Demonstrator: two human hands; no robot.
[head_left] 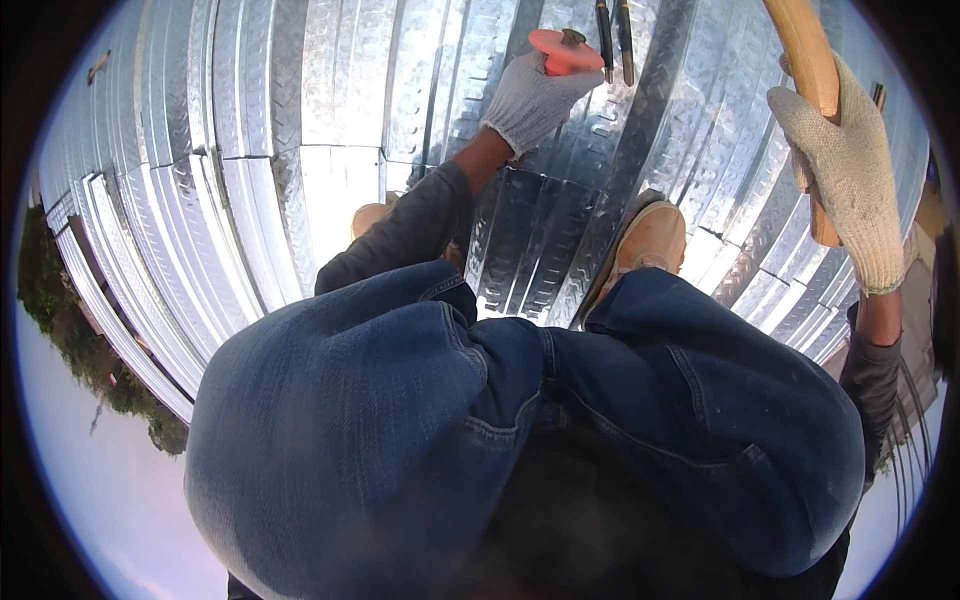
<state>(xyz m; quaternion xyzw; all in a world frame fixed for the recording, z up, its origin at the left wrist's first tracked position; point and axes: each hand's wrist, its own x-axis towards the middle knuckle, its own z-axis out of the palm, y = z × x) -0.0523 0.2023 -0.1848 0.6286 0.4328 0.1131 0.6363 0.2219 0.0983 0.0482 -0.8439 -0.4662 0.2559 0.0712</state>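
My left hand (537, 100), in a grey-white knit glove, is closed round a chisel with a red round hand guard (566, 50). Its dark struck end points up at me, and its lower end is hidden under my fist. On the right, my gloved right hand (850, 170) grips a thick wooden handle (806, 55), raised above the metal. The far end of this handle runs out of view at the top, so its head does not show. Just right of the chisel, a pair of dark pliers handles (615, 45) rests on the ribbed metal decking (445, 80).
I squat on the shiny decking, my right shoe (650, 240) and left shoe (370, 218) planted between its ribs. Sheet ends overlap in a seam (340, 150). Trees (120, 390) lie past the left edge; several thin rods (908, 440) stick out at the right.
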